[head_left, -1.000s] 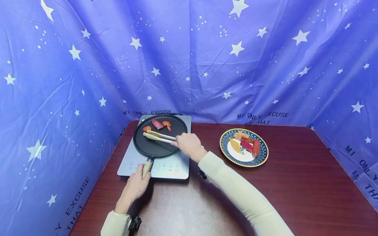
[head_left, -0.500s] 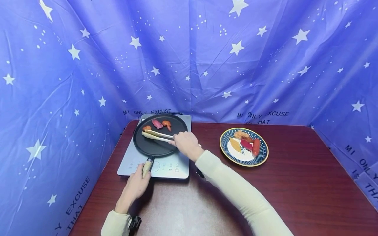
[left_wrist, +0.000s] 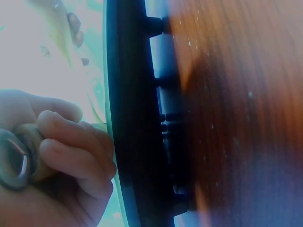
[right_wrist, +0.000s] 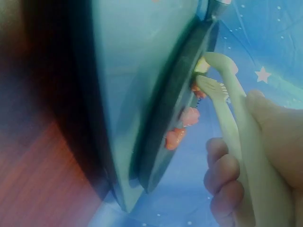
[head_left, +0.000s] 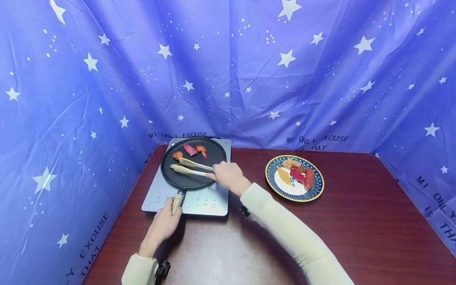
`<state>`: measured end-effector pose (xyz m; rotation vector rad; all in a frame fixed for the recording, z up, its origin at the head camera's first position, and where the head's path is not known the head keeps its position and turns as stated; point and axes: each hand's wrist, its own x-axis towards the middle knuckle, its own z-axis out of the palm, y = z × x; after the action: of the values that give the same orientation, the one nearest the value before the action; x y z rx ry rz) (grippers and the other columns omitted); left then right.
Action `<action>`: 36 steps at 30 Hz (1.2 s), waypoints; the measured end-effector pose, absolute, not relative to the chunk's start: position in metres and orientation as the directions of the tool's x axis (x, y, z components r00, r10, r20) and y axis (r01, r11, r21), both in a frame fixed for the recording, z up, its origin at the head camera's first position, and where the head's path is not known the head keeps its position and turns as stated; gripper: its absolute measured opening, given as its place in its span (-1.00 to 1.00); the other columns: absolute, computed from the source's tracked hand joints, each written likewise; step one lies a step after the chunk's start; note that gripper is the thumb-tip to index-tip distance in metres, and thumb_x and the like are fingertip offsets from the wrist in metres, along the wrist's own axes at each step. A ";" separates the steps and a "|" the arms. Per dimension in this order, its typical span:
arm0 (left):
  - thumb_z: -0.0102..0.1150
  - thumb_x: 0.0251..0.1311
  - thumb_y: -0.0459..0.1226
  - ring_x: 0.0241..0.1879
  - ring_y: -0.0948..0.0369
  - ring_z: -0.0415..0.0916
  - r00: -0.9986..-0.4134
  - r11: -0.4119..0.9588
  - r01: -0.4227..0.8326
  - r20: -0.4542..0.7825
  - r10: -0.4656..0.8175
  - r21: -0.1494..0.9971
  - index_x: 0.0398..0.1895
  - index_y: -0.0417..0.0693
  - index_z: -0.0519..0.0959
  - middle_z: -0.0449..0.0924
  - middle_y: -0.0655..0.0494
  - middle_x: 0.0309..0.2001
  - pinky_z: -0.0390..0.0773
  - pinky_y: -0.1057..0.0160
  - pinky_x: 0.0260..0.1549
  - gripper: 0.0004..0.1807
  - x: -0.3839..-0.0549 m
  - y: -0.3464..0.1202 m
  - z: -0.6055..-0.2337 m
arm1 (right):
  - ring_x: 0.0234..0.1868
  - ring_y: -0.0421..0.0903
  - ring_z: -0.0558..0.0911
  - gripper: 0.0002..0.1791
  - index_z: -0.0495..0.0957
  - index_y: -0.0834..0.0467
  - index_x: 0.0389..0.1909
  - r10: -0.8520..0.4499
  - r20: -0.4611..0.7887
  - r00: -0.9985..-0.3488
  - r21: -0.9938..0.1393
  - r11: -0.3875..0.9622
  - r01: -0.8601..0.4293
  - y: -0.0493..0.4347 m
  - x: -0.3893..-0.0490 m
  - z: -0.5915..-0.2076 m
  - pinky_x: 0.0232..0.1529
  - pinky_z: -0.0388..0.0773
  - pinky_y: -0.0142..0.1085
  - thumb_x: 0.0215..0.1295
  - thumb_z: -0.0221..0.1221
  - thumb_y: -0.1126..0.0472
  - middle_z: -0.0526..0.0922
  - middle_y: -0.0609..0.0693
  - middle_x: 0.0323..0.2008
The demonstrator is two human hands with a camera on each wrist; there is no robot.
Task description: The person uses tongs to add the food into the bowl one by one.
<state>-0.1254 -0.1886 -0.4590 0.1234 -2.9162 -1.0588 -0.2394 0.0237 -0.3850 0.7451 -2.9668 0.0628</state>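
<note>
My left hand (head_left: 165, 223) grips the light wooden-looking handle (head_left: 177, 202) of a round black frying pan (head_left: 192, 180). In the left wrist view, its fingers (left_wrist: 78, 156) curl round that handle. My right hand (head_left: 228, 174) holds pale cream tongs (head_left: 189, 171), their arms spread apart over the pan. A yellow patch (right_wrist: 202, 65) shows by the tong tips in the right wrist view. Close beyond the tips lies an orange-brown food piece (head_left: 177, 155). Farther back in the pan are a pink-red meat slice (head_left: 190, 149) and a glossy orange-brown chicken wing (head_left: 201, 151).
The pan stands on a silver induction cooktop (head_left: 153, 202) at the left of the dark red wooden table (head_left: 356, 221). A blue-patterned plate (head_left: 276, 189) to the right bears a sausage, a red slice and other food. A starry blue curtain (head_left: 228, 79) surrounds the table.
The tong arms came nearer together half a second ago and are now spread wider, with the tips slightly lower and away from the orange-brown piece. My left hand keeps its place.
</note>
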 end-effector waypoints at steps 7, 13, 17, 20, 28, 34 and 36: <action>-0.01 0.25 -0.18 -0.58 0.11 0.35 -0.997 0.766 -0.059 0.004 -0.080 0.641 0.17 -0.09 0.33 0.37 0.03 -0.60 0.33 0.16 -0.60 -0.57 -0.125 -0.188 -0.459 | -0.46 0.02 0.61 -0.48 0.53 0.12 -0.45 -0.484 0.081 -0.871 -0.035 0.872 -0.488 0.032 -0.232 -0.372 -0.46 0.50 -0.10 0.31 -0.02 -0.27 0.60 0.06 -0.50; -0.01 0.24 -0.18 -0.58 0.11 0.36 -0.997 0.763 -0.062 -0.004 -0.078 0.643 0.18 -0.10 0.32 0.37 0.02 -0.60 0.33 0.15 -0.60 -0.56 -0.125 -0.189 -0.460 | -0.45 0.03 0.62 -0.47 0.55 0.12 -0.43 -0.492 0.087 -0.866 -0.017 0.869 -0.495 0.042 -0.227 -0.366 -0.47 0.50 -0.11 0.30 -0.02 -0.27 0.60 0.06 -0.50; -0.01 0.25 -0.18 -0.59 0.11 0.36 -0.997 0.760 -0.069 -0.010 -0.082 0.646 0.18 -0.09 0.32 0.38 0.02 -0.59 0.33 0.16 -0.61 -0.56 -0.125 -0.189 -0.460 | -0.50 0.02 0.60 -0.49 0.53 0.11 -0.47 -0.504 0.115 -0.856 -0.018 0.861 -0.509 0.051 -0.225 -0.362 -0.50 0.49 -0.11 0.30 0.00 -0.26 0.57 0.05 -0.56; -0.01 0.25 -0.18 -0.58 0.11 0.36 -0.996 0.763 -0.072 -0.011 -0.085 0.643 0.18 -0.09 0.32 0.38 0.02 -0.59 0.33 0.16 -0.61 -0.56 -0.125 -0.189 -0.460 | -0.52 0.01 0.59 -0.51 0.51 0.10 -0.49 -0.504 0.133 -0.853 -0.040 0.858 -0.513 0.059 -0.223 -0.359 -0.52 0.48 -0.11 0.30 0.01 -0.25 0.54 0.02 -0.60; -0.01 0.25 -0.18 -0.58 0.10 0.36 -0.996 0.761 -0.069 -0.009 -0.083 0.645 0.19 -0.09 0.32 0.39 0.02 -0.58 0.33 0.16 -0.61 -0.55 -0.125 -0.189 -0.460 | -0.60 -0.02 0.51 -0.50 0.49 0.09 -0.49 -0.475 0.173 -0.863 -0.099 0.863 -0.495 0.088 -0.220 -0.360 -0.57 0.42 -0.12 0.22 0.09 -0.29 0.43 -0.05 -0.68; -0.01 0.25 -0.18 -0.59 0.11 0.36 -0.997 0.761 -0.067 -0.008 -0.081 0.646 0.19 -0.10 0.31 0.38 0.02 -0.59 0.32 0.16 -0.62 -0.55 -0.125 -0.189 -0.460 | -0.69 -0.05 0.43 -0.54 0.43 0.08 -0.52 -0.442 0.221 -0.870 -0.110 0.875 -0.472 0.116 -0.215 -0.370 -0.65 0.34 -0.13 0.17 0.17 -0.24 0.38 -0.08 -0.71; -0.01 0.25 -0.18 -0.59 0.10 0.36 -0.997 0.765 -0.064 -0.004 -0.081 0.641 0.19 -0.10 0.31 0.38 0.02 -0.59 0.33 0.16 -0.62 -0.55 -0.125 -0.189 -0.460 | -0.71 -0.05 0.40 -0.57 0.42 0.08 -0.52 -0.419 0.230 -0.878 -0.123 0.883 -0.454 0.127 -0.212 -0.374 -0.68 0.32 -0.14 0.18 0.18 -0.21 0.37 -0.08 -0.72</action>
<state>-0.1250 -0.1892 -0.4602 0.1205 -2.9282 -1.0629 -0.2124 0.1274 -0.3741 0.6688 -2.8550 0.2573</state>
